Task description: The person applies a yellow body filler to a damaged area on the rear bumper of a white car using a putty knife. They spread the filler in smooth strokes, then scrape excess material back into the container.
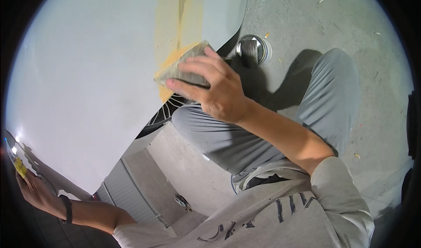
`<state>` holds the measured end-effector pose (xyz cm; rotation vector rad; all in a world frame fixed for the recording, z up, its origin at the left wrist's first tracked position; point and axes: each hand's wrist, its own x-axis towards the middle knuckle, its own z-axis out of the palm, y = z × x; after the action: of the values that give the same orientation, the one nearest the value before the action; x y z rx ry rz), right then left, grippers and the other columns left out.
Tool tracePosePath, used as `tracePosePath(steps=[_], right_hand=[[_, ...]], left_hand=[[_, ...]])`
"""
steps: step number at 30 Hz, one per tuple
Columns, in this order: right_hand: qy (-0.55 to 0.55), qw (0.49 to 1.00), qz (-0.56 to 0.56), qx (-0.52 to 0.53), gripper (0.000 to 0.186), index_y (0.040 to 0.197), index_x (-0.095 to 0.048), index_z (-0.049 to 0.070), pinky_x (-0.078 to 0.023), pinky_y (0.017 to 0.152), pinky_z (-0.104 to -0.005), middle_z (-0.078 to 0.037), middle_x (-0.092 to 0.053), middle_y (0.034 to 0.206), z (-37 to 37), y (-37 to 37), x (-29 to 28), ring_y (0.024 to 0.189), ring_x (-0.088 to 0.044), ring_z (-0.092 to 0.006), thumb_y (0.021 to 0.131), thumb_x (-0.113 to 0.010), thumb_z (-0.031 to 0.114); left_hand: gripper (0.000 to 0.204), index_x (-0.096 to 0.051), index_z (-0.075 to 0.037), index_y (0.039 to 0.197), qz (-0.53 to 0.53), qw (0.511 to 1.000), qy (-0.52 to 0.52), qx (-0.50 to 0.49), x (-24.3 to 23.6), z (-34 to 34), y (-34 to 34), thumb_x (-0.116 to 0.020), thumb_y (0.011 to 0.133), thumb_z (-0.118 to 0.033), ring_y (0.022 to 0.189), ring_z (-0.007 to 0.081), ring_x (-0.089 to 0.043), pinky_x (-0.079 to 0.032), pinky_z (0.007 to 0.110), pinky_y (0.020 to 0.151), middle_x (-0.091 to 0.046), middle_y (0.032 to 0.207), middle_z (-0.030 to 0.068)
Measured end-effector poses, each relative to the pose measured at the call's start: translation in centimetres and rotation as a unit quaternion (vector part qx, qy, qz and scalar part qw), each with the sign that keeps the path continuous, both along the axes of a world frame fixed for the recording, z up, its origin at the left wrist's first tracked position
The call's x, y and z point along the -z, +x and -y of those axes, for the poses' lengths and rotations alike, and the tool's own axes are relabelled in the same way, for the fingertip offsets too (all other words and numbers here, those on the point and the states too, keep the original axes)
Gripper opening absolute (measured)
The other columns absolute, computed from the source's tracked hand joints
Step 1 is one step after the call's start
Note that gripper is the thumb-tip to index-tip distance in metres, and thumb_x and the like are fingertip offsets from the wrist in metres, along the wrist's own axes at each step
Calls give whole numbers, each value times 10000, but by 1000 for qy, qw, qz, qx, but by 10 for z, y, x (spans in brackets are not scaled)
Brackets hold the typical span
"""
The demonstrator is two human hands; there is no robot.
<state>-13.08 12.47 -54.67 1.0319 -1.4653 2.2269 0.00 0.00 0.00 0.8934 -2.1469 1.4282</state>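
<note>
My right hand (221,90) holds a flat, grey-beige rectangular spreader (193,68) against a pale panel (101,63). Its fingers press on the outer face, with the thumb near the lower corner. Yellow-orange filler (170,60) shows around the spreader's edges, and a paler yellow band (193,15) with a darker streak runs up the panel. At the far left rim my left hand (35,191) is closed beside a yellow-smeared piece (20,168). The picture's edge cuts into that piece, so its kind is unclear.
On the concrete floor (302,19) right of the panel stands a round tin (263,50) with a dark flat piece (249,52) across its top. Small yellowish bits lie around. My bent knees (337,77) are close to the panel edge. A grey ribbed panel (127,191) is lower left.
</note>
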Motion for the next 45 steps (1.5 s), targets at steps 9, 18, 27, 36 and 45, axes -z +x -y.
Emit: tracePosePath(steps=[9,18,27,36,45], right_hand=[[24,1000,-1,-16,403,1296,-716,275,-500,1093,-554,-48,-608,1170,-20,-6,-1,1087,-619,-237,934,-626,121],[35,999,-6,-22,368,1203,-782,225,-553,1061,-523,-73,-629,1105,-28,15,-9,1083,-654,-256,923,-591,84],[62,985,160,26,421,1311,-715,135,-591,777,-382,-149,-754,1051,-22,-202,11,931,-721,-330,972,-510,-4],[190,956,221,-36,396,1360,-692,174,-532,985,-386,-113,-745,1229,38,-386,-22,1088,-697,-302,988,-562,133],[208,955,204,-46,424,1347,-710,252,-546,992,-396,-103,-740,1259,58,-391,-27,1102,-701,-306,978,-556,112]], left_hand=[[587,-619,-57,1422,4,1000,-4,-3,-3,3,2,-491,1058,-500,1152,371,-681,-527,413,977,-696,1311,220],[500,-625,-47,1408,-24,999,-31,-16,27,-16,-7,-516,1067,-396,1126,370,-701,-549,433,941,-720,1243,220],[411,-579,23,1413,8,1000,3,-15,29,-15,-4,-528,1083,-216,1100,338,-711,-545,399,921,-716,1238,228],[381,-594,-6,1394,-31,997,77,3,33,-14,8,-522,1121,-262,780,171,-622,-491,291,692,-706,914,109],[384,-606,-8,1401,-21,1000,-2,-5,20,-1,25,-527,1110,-246,1006,294,-710,-544,361,886,-738,1150,169]])
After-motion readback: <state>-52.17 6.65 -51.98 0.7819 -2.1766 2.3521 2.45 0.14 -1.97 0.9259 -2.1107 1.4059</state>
